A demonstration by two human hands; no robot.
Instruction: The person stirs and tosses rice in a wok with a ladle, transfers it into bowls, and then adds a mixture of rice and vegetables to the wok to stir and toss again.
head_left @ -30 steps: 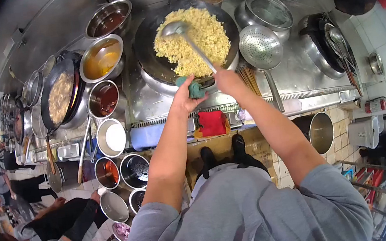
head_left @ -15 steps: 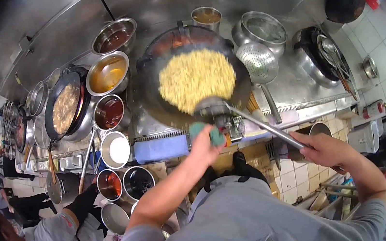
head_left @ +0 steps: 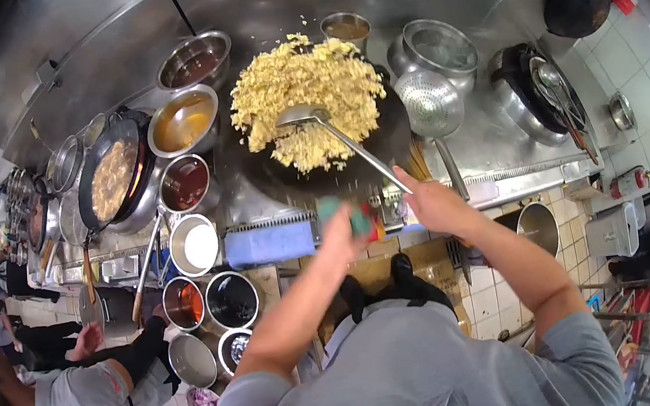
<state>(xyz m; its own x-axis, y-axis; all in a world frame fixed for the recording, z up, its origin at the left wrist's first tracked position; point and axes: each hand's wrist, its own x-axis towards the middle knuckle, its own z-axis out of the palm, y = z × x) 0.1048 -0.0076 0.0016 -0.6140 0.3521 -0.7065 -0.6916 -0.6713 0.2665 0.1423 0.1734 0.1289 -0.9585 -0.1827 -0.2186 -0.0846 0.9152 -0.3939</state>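
Both hands work at the near side of the wok (head_left: 277,178): the left hand (head_left: 339,235), blurred, is closed on a green cloth (head_left: 329,207), while the right hand (head_left: 436,203) grasps the ladle (head_left: 351,145) by its handle. From where I stand, the cloth probably guards the palm from hot metal, though I cannot tell how it meets the wok's edge beneath. Yellow rice (head_left: 309,82) heaps up over the wok, hiding the far rim, with a few grains loose in the air. The ladle's bowl lies across the middle of the rice, its long handle likely keeping the fingers back from the heat.

Space is tight sideways. A strainer (head_left: 428,103) sits just right of the wok, its handle toward the cook, within easy reach I'd guess. On the left, beyond a strip of steel, stand a bowl of orange liquid (head_left: 183,125) and a pot of red sauce (head_left: 184,184). Nearer the body, a folded blue cloth (head_left: 269,244) lies along the counter's front edge, left of the cloth-covered hand.
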